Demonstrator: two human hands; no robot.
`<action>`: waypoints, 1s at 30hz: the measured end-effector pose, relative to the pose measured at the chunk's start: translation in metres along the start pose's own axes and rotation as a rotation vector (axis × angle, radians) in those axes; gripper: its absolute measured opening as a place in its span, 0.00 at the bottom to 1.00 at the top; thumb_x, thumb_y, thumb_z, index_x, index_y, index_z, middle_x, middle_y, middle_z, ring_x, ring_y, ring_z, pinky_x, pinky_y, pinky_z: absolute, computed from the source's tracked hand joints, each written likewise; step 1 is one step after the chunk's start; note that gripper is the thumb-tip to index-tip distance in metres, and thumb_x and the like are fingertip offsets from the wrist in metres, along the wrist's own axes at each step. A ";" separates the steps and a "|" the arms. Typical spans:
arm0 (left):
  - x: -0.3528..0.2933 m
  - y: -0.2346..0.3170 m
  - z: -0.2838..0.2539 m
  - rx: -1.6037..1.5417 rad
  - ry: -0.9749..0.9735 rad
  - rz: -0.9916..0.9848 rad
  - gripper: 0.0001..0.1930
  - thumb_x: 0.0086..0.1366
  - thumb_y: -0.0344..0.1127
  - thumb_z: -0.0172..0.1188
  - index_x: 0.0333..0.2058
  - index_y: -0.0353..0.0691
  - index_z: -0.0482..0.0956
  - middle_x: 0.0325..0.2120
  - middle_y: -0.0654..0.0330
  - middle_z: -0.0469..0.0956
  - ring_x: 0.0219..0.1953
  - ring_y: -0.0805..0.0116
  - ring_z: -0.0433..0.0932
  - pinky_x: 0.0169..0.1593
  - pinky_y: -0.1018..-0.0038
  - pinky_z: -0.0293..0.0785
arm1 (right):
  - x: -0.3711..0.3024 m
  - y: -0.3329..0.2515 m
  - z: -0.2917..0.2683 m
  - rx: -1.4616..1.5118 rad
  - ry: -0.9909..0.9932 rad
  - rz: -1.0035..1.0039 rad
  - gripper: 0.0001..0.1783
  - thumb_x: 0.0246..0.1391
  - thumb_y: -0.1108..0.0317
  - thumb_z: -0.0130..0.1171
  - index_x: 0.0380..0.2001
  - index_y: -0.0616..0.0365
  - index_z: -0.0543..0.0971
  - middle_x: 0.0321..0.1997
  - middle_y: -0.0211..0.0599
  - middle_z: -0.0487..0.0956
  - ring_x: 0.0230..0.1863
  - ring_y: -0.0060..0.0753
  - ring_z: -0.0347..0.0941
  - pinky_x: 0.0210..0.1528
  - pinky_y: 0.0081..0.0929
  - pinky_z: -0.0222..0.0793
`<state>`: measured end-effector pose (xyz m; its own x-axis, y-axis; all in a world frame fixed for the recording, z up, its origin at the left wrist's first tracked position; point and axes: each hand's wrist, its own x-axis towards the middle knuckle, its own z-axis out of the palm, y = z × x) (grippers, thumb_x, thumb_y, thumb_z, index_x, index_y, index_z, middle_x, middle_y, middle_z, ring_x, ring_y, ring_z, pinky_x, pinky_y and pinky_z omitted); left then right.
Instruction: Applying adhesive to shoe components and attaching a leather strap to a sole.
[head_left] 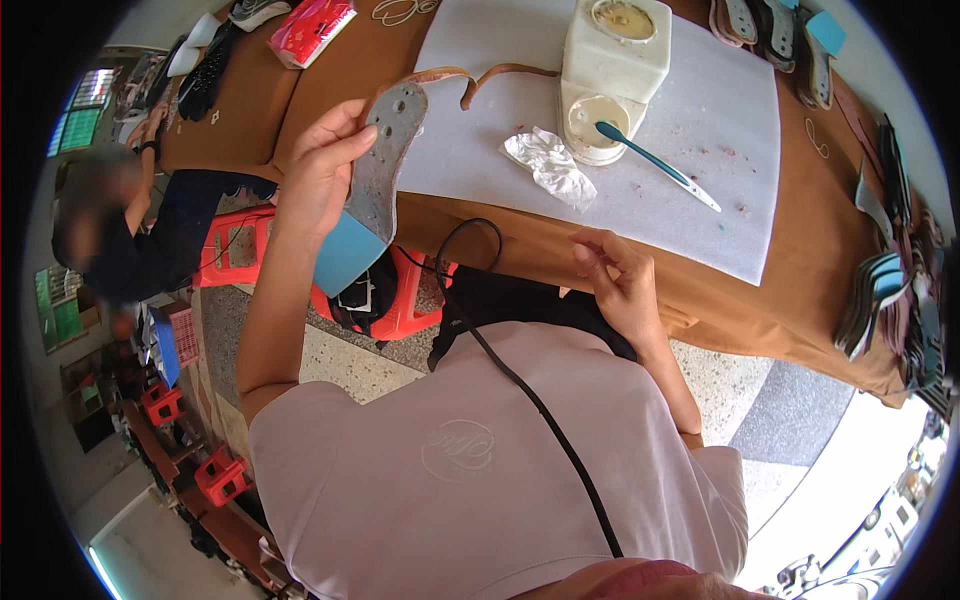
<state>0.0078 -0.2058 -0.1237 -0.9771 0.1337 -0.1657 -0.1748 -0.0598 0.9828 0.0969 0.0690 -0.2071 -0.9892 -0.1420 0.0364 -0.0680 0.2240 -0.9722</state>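
In my raised left hand (325,165) is a grey insole (378,180) with round holes, gripped at its edge between thumb and fingers. Its lower end carries a light blue piece (350,252). From the insole's top a narrow brown strip (490,76) trails rightward toward a white glue container (612,60). A brush with a teal and white handle (660,168) rests with one end in the container's lower round opening. Crumpled white tissue (552,168) lies beside it. My right hand (622,285) hovers by the table's near edge, fingers loosely bent, nothing visible in them.
A white sheet (735,235) covers part of the brown-covered table (800,300). Several insoles (785,40) lie far right, more pieces (880,290) along the right edge. A red tissue pack (312,30) sits far left. A black cable (530,395) crosses my shirt. Another person (150,240) sits left.
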 end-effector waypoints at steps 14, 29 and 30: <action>0.007 -0.003 0.035 0.290 -0.254 0.061 0.11 0.53 0.25 0.48 0.37 0.31 0.70 0.29 0.63 0.73 0.31 0.80 0.69 0.36 0.84 0.64 | 0.020 -0.029 0.006 0.101 0.168 -0.124 0.09 0.46 0.75 0.52 0.33 0.64 0.72 0.25 0.39 0.73 0.29 0.24 0.71 0.34 0.20 0.65; -0.002 0.036 0.011 0.319 -0.394 0.064 0.11 0.50 0.29 0.53 0.32 0.30 0.74 0.22 0.62 0.74 0.26 0.80 0.70 0.32 0.85 0.64 | 0.025 -0.087 0.002 0.615 -0.148 -0.081 0.16 0.46 0.77 0.52 0.41 0.66 0.68 0.17 0.23 0.65 0.19 0.10 0.59 0.21 0.07 0.52; 0.000 0.034 0.009 0.320 -0.392 0.060 0.11 0.50 0.29 0.53 0.32 0.30 0.74 0.22 0.62 0.74 0.26 0.80 0.70 0.32 0.85 0.64 | 0.024 -0.084 -0.003 0.600 -0.148 -0.077 0.14 0.47 0.76 0.52 0.40 0.66 0.68 0.18 0.23 0.66 0.19 0.11 0.59 0.21 0.08 0.53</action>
<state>0.0031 -0.1993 -0.0892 -0.8543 0.5044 -0.1252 -0.0139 0.2186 0.9757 0.0786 0.0493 -0.1234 -0.9528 -0.2784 0.1209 -0.0107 -0.3673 -0.9300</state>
